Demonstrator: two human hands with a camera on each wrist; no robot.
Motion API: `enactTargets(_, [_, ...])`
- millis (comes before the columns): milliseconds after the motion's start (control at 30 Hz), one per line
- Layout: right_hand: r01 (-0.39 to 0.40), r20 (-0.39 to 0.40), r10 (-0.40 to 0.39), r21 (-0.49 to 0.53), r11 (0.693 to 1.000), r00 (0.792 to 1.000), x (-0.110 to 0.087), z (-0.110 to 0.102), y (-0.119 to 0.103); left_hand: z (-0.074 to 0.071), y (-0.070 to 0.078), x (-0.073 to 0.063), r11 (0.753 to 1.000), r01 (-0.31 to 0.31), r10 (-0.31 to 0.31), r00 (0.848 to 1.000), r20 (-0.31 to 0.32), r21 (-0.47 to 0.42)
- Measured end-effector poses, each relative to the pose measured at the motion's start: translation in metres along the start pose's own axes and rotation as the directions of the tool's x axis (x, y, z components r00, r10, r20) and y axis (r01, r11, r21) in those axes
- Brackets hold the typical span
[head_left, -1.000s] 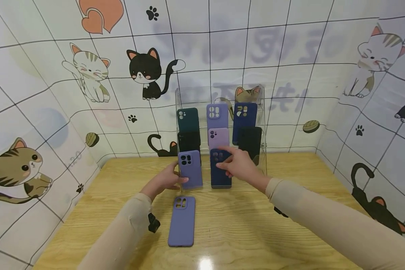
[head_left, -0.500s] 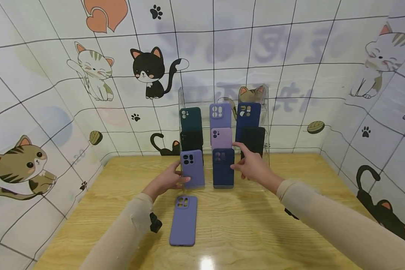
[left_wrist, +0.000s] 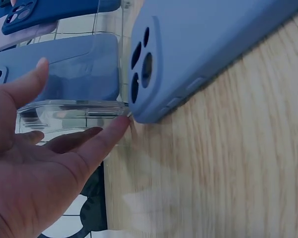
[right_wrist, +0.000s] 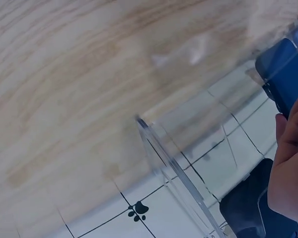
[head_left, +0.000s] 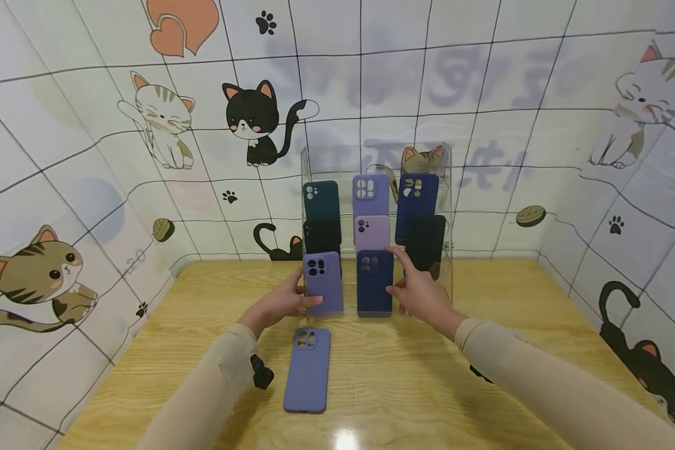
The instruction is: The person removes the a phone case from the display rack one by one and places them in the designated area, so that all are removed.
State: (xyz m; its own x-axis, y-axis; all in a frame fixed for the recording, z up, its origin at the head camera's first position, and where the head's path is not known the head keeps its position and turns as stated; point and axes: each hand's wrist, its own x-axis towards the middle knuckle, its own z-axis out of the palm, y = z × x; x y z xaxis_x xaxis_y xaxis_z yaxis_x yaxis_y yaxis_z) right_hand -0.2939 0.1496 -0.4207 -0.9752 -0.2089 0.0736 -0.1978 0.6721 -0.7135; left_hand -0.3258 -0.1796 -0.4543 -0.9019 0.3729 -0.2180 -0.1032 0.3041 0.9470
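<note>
A clear acrylic tiered stand (head_left: 449, 250) holds several phone cases. My left hand (head_left: 278, 300) is at its left side, thumb in front of the front-left purple phone case (head_left: 327, 284). In the left wrist view, the fingers of that hand (left_wrist: 44, 173) lie extended along the stand's side wall (left_wrist: 69, 105), one fingertip at its front corner. My right hand (head_left: 424, 297) touches the right edge of the navy phone case (head_left: 374, 287) in the front middle slot, index finger by the top corner, thumb lower. The right wrist view shows that hand (right_wrist: 293, 163) only partly.
Another purple phone case (head_left: 307, 375) lies on the wooden table (head_left: 405, 387) before the stand. Behind stand dark green (head_left: 322, 200), lavender (head_left: 370, 203), lilac (head_left: 372, 234), navy (head_left: 418, 203) and black (head_left: 425, 240) cases. A cat-patterned wall covering (head_left: 202, 187) encloses the table.
My right hand has moved right, from over the top of the navy case to its right edge. The left hand keeps its place at the stand. The head view has shifted slightly.
</note>
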Motion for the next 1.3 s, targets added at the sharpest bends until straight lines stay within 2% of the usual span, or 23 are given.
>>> enactTargets(167, [0.032, -0.032, -0.031, 0.028, 0.999, 0.999, -0.001, 0.006, 0.004, 0.002, -0.001, 0.000, 1.000, 0.017, -0.018, 1.000, -0.025, -0.018])
enactTargets(500, [0.081, -0.062, -0.081, -0.010, 0.997, 0.995, 0.003, 0.005, 0.003, 0.004, 0.001, -0.001, 0.999, 0.035, -0.034, 0.998, -0.052, 0.023])
enactTargets(800, [0.140, -0.099, -0.140, -0.012, 0.990, 0.985, 0.004, -0.010, -0.013, 0.006, 0.002, 0.001, 0.998, 0.057, -0.054, 0.996, -0.076, 0.033])
enactTargets(1067, [0.110, -0.083, -0.105, 0.057, 0.992, 0.991, 0.002, -0.021, -0.023, 0.006, 0.001, 0.002, 0.997, 0.066, -0.063, 0.995, -0.080, 0.032])
enactTargets(1300, [0.051, -0.005, -0.051, 0.094, 0.994, 0.999, -0.004, -0.023, -0.026, 0.004, 0.002, 0.002, 0.998, 0.068, -0.067, 0.995, -0.067, 0.014])
